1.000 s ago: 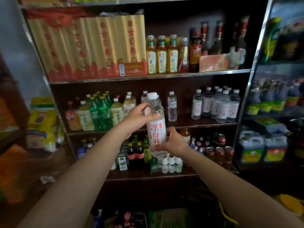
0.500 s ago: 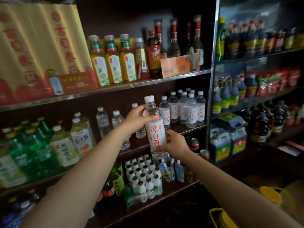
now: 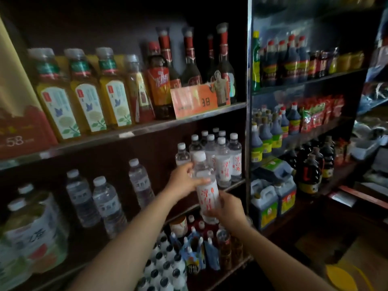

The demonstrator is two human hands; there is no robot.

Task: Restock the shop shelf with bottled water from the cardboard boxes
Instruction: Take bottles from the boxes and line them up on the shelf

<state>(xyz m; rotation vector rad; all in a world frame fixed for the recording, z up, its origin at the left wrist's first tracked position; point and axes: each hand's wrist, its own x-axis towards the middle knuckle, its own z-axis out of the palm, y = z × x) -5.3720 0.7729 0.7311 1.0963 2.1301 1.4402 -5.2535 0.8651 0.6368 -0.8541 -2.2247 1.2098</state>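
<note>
You're standing in a small shop. Dark shelves fill your view, packed with rows of the same goods: tea bottles at 11 o'clock, water bottles near centre, sauce bottles at 2 o'clock. A price card marked 38 stands at 12 o'clock, and a red box at 9 o'clock reads 58.

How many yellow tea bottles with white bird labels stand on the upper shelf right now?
3, side by side at the upper shelf's left: left bottle, middle bottle, right bottle. Yellow behind them suggests more may be hidden in back rows.
</note>
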